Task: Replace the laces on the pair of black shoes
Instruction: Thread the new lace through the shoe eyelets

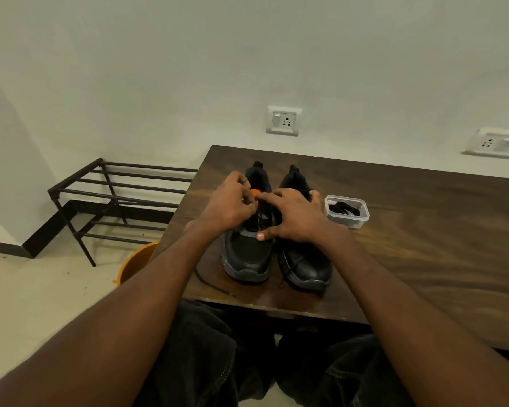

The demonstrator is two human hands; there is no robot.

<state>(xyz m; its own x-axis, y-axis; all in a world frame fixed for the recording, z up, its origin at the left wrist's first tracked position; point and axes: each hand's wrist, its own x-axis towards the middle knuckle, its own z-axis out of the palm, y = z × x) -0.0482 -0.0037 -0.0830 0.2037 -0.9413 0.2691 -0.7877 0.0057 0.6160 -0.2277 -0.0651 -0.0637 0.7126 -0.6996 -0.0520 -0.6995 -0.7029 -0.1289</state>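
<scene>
Two black shoes stand side by side on the dark wooden table [409,230], toes toward me. My left hand [229,205] is over the left shoe [247,257] at its lacing, with fingers curled and pinching the black lace near the orange tongue patch [255,192]. My right hand [294,215] lies spread across the gap between the left shoe and the right shoe [306,268], thumb on the left shoe's vamp and fingers reaching toward the lace. A loose black lace [209,284] trails on the table in front of the left shoe.
A clear plastic tub [346,211] holding black laces sits to the right of the shoes. A black metal rack [115,198] stands on the floor at the left, an orange bucket [138,261] by the table's left edge. Wall sockets [283,121] lie behind.
</scene>
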